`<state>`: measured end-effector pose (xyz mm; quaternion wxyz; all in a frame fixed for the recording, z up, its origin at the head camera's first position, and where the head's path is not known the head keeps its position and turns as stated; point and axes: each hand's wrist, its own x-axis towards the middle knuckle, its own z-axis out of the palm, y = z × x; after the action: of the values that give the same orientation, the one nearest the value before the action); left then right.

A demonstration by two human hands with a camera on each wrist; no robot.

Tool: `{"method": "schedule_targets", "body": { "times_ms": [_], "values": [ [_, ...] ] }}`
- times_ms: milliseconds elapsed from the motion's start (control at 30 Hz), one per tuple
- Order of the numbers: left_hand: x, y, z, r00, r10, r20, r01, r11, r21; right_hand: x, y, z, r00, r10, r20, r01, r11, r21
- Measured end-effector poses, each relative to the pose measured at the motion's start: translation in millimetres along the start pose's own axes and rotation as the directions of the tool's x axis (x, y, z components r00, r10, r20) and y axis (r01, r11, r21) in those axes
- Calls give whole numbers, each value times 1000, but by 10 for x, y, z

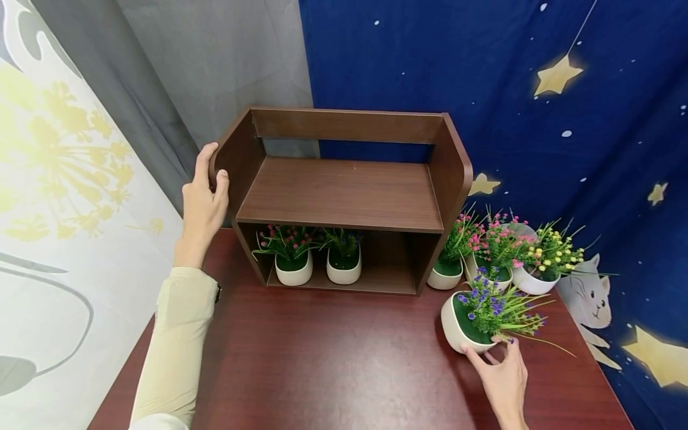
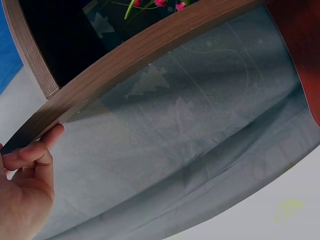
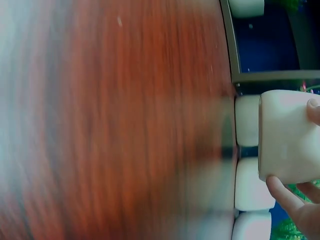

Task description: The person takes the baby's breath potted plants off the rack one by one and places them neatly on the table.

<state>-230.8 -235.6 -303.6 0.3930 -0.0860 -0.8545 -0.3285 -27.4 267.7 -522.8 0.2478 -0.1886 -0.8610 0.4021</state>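
My right hand [image 1: 502,373] pinches a white pot of artificial purple flowers [image 1: 494,307] by its rim, thumb on the near side. The pot is tilted above the table at the right; in the right wrist view its pale wall [image 3: 287,135] shows between thumb and fingers. My left hand [image 1: 206,200] grips the upper left side panel of a brown two-tier wooden shelf [image 1: 344,194]; in the left wrist view, curled fingers [image 2: 44,150] lie against the panel's edge. On the lower tier stand a pink-flowered potted plant [image 1: 293,269] and a dark-blue-flowered one [image 1: 344,269]. The upper tier is bare.
Right of the shelf stand several more white pots: a pink-flowered one [image 1: 445,276] beside the shelf wall, another pink-flowered plant [image 1: 500,239] and a yellow-flowered one [image 1: 550,257]. The reddish-brown table [image 1: 322,358] meets a blue star-patterned curtain [image 1: 537,137] and a grey curtain [image 1: 226,60].
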Motion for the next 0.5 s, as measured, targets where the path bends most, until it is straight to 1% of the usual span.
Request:
{"method": "schedule_targets", "body": {
  "times_ms": [33,100,200,233,267,333,367,500],
  "values": [
    [1,1,1,1000,2,0,-2,1000,2,20,39,-9,1000,-4,-4,4,1000,-1],
    [4,2,4,1000,8,0,-8,1000,7,79,198,-10,999,-35,-8,35,999,0],
    [7,4,6,1000,15,-3,-15,1000,15,134,274,-54,999,-41,-13,41,999,-18],
    [6,3,7,1000,15,-4,-15,1000,14,141,228,-99,999,-33,-11,32,999,-23],
    [5,2,7,1000,16,-6,-15,1000,14,157,250,-120,999,-33,-19,32,999,-36],
    [2,4,4,1000,16,-7,-16,1000,16,168,194,-192,1000,0,-31,-2,997,-79],
    [1,4,4,1000,17,-9,-17,1000,16,189,248,-214,999,-1,-36,-2,996,-85],
    [4,3,-4,1000,23,-5,-23,999,23,251,347,-329,997,44,-66,-53,990,-134]
  ]
}}
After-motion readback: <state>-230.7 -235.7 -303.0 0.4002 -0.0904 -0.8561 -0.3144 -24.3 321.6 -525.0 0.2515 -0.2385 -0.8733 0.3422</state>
